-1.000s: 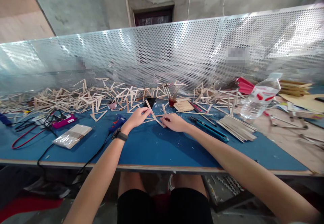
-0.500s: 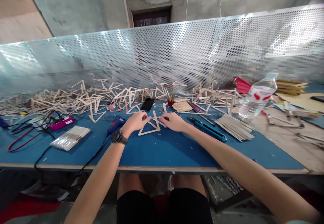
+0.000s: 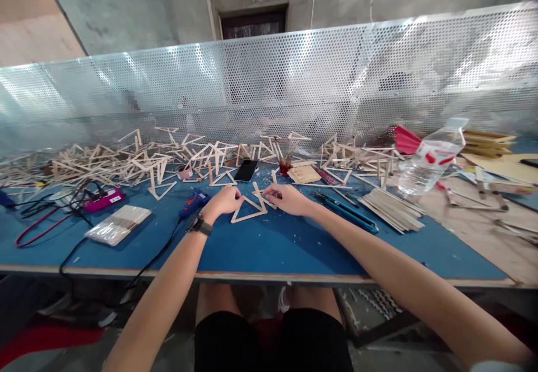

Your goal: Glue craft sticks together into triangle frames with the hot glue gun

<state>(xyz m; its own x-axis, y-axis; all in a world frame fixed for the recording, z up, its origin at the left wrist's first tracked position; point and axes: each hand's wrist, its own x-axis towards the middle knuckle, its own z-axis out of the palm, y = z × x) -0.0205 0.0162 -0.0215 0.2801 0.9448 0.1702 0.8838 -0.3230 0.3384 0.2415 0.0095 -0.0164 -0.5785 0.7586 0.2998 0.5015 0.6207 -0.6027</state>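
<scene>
- The left hand (image 3: 229,199) has curled fingers, thumb near to forefinger, beside the upper left side of a wooden triangle (image 3: 249,217); I cannot tell if it pinches the wood or only steadies it.
- The right hand (image 3: 288,199) is also half curled, its fingertips at a second wooden piece (image 3: 274,177); its grip is partly hidden, so I cannot tell how firm it is.
- The triangle lies on the desk (image 3: 269,251), between the hands and behind the middle of the front edge – probably because the flat surface supports it. A short stick (image 3: 255,188) rises at its right corner.
- The glue gun (image 3: 194,203) lies just beside the left hand, the blue tool (image 3: 348,213) beside the right forearm; this seems chosen for easy reach.
- Loose sticks (image 3: 393,209) lie toward the desk's right side, near the right arm, as a supply perhaps.
- Many joined frames (image 3: 105,162) are heaped along the back edge – it seems, to leave the front part for the hands.
</scene>
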